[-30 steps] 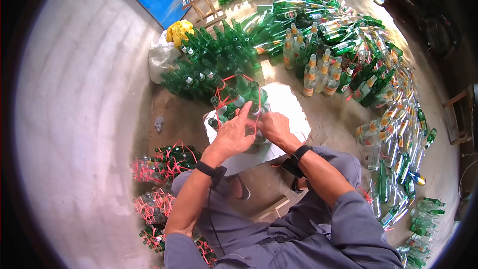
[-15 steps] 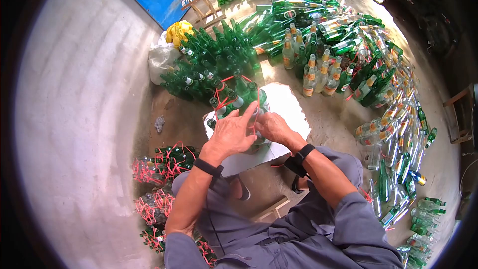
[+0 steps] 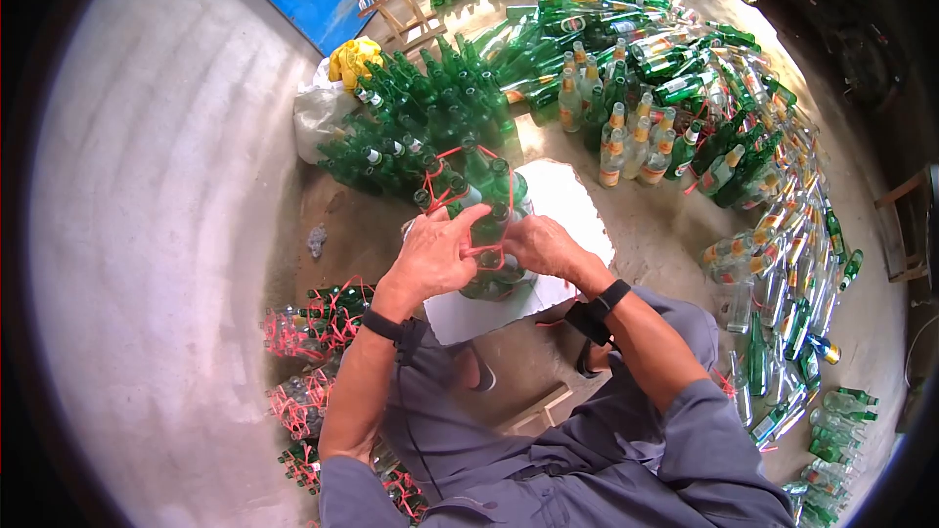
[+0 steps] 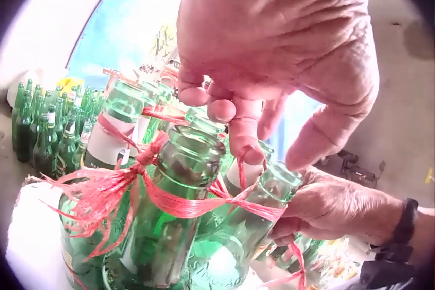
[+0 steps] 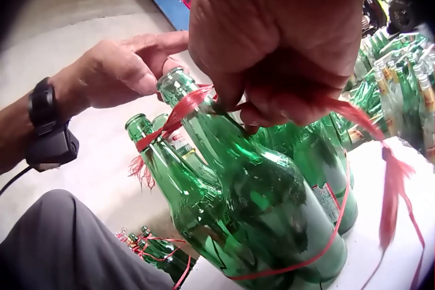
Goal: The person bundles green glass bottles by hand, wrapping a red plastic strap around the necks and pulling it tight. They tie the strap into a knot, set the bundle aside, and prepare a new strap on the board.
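A bundle of green glass bottles stands upright on a white slab before the person. Red plastic twine loops around the bottle necks, knotted with a frayed tuft at one side. A lower red strand circles the bottle bodies in the right wrist view. The left hand is over the necks, index finger reaching out and thumb close to one bottle's mouth. Beside that neck, the right hand pinches the twine between curled fingers. A frayed tail of it hangs from the hand's far side.
Many green bottles stand behind the slab. A long heap of lying bottles curves along the right, with several clear labelled bottles upright beside it. Twine-tied bundles lie at left by the wall. A wooden stool stands farther back.
The left hand has shifted left and its index finger has drawn back over the necks. A red twine strand now shows between the hands. The right hand stays beside the bundle.
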`<state>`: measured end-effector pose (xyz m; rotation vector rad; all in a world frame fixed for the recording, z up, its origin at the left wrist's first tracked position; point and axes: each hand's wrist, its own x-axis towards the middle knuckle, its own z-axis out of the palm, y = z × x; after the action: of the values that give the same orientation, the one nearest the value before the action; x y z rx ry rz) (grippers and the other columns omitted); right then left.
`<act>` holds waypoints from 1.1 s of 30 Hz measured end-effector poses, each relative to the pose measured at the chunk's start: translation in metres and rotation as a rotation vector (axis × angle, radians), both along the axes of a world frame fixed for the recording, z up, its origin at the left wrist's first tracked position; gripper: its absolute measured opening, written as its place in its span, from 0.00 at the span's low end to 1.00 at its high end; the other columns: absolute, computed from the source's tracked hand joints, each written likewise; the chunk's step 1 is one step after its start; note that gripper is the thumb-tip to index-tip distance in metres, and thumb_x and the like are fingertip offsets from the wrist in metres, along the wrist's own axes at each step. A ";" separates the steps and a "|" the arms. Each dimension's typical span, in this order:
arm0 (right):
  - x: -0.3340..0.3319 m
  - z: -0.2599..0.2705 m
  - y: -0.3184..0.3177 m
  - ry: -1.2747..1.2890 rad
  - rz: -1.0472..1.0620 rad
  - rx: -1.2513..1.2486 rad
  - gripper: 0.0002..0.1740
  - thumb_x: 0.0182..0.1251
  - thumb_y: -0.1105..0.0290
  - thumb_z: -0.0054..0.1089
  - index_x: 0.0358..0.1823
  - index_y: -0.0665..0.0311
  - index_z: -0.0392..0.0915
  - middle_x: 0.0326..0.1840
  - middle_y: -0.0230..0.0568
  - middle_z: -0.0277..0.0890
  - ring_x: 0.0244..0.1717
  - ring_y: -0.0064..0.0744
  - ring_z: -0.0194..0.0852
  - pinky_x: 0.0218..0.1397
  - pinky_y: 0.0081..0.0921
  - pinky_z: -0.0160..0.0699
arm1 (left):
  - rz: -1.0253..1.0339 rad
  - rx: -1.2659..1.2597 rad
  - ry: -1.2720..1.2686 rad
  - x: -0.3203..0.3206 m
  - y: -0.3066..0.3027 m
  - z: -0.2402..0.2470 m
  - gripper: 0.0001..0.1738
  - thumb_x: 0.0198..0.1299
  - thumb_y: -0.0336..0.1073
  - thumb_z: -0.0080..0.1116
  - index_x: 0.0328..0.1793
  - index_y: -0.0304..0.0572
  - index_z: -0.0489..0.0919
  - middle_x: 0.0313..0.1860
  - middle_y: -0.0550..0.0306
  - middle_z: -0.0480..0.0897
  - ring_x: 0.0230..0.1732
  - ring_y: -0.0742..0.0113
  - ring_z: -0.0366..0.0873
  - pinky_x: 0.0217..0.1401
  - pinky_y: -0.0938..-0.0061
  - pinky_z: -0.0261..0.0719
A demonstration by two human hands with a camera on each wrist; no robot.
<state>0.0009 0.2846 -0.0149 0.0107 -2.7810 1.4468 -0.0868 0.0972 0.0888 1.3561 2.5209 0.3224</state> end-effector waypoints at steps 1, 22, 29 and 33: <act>0.001 0.003 0.001 0.004 0.017 -0.016 0.13 0.68 0.62 0.59 0.43 0.62 0.87 0.36 0.59 0.84 0.42 0.60 0.83 0.49 0.50 0.81 | 0.001 0.000 0.000 -0.001 -0.003 -0.005 0.39 0.48 0.34 0.62 0.73 0.51 0.74 0.33 0.61 0.83 0.46 0.57 0.78 0.58 0.61 0.71; 0.011 0.024 -0.006 0.025 -0.013 0.058 0.10 0.67 0.69 0.57 0.41 0.63 0.87 0.32 0.59 0.82 0.38 0.62 0.82 0.45 0.50 0.79 | 0.068 0.262 0.136 -0.020 -0.022 -0.016 0.08 0.57 0.28 0.64 0.44 0.42 0.84 0.37 0.55 0.86 0.39 0.57 0.85 0.44 0.64 0.73; 0.016 0.032 -0.002 0.031 0.002 0.122 0.10 0.62 0.70 0.59 0.40 0.63 0.87 0.32 0.56 0.83 0.38 0.61 0.82 0.43 0.50 0.79 | 0.057 0.249 0.233 -0.015 -0.022 -0.013 0.08 0.58 0.27 0.62 0.44 0.44 0.80 0.38 0.59 0.84 0.39 0.56 0.83 0.41 0.62 0.71; 0.018 0.033 0.004 0.061 -0.003 0.239 0.08 0.62 0.71 0.60 0.38 0.63 0.87 0.30 0.56 0.82 0.36 0.60 0.82 0.41 0.50 0.79 | 0.059 0.183 0.226 -0.017 -0.023 -0.012 0.09 0.59 0.29 0.62 0.45 0.47 0.77 0.38 0.60 0.84 0.40 0.56 0.84 0.42 0.60 0.70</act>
<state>0.0189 0.2886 0.0183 0.0505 -2.8823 1.0851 -0.1037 0.0746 0.0772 1.4604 2.7791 0.4442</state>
